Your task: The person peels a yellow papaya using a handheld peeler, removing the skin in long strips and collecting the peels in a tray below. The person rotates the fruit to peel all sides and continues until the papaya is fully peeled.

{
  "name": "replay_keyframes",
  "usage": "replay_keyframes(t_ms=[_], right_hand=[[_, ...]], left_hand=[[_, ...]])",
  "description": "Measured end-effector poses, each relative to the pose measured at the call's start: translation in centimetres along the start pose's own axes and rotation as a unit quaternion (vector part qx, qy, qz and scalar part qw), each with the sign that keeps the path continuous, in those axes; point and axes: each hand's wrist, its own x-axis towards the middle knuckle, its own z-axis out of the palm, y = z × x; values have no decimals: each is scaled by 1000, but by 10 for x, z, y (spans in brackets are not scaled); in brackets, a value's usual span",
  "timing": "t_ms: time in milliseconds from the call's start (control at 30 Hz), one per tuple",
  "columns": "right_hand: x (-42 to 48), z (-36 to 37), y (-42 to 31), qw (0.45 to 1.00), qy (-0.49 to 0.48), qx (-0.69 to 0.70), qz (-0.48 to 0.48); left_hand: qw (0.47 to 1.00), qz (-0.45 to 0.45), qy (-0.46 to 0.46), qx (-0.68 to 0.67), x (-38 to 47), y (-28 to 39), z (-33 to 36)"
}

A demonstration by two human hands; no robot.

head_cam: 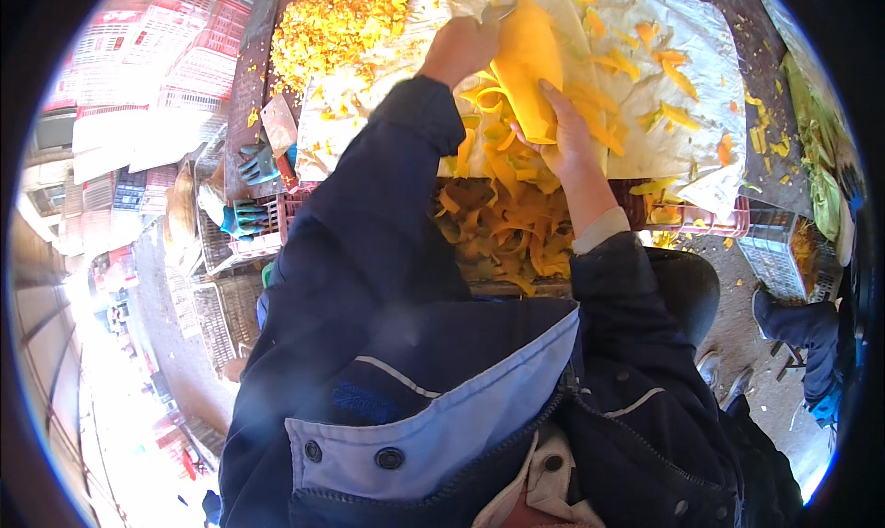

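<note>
A long orange-yellow squash (529, 64), with its skin pared off, slants over the edge of a cloth-covered table. My left hand (463, 47) is closed around a small metal peeler (499, 9) at the squash's far end. Under its near end, my right hand (563, 130) holds the squash with the thumb along its side. Curled orange peelings (501, 227) fill a container below the table edge, and more strips hang beneath the squash. Further peelings (677, 78) are scattered on the white cloth (698, 33).
A heap of orange scraps (339, 23) lies at the far left of the table. Near it rests a cleaver (280, 127) with a red handle, beside work gloves (257, 165). Plastic crates (225, 313) stand at left, another crate (774, 251) at right. A person's leg (795, 320) shows at far right.
</note>
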Motion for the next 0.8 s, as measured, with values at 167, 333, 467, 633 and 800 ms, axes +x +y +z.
replay_keyframes(t_ms=[167, 333, 467, 633, 800], right_hand=[[14, -13, 18, 985, -99, 118, 73], [-1, -3, 28, 982, -121, 122, 77], [8, -5, 34, 980, -137, 129, 66], [9, 12, 41, 973, -91, 207, 45], [13, -10, 28, 956, -154, 224, 112]], left_hand=[[983, -144, -7, -111, -67, 32, -3], [987, -146, 5, -71, -119, 41, -15], [988, -137, 0, -68, -163, 53, -9], [986, -123, -23, -107, -219, 74, -12], [964, -107, -124, -209, -265, 91, -30]])
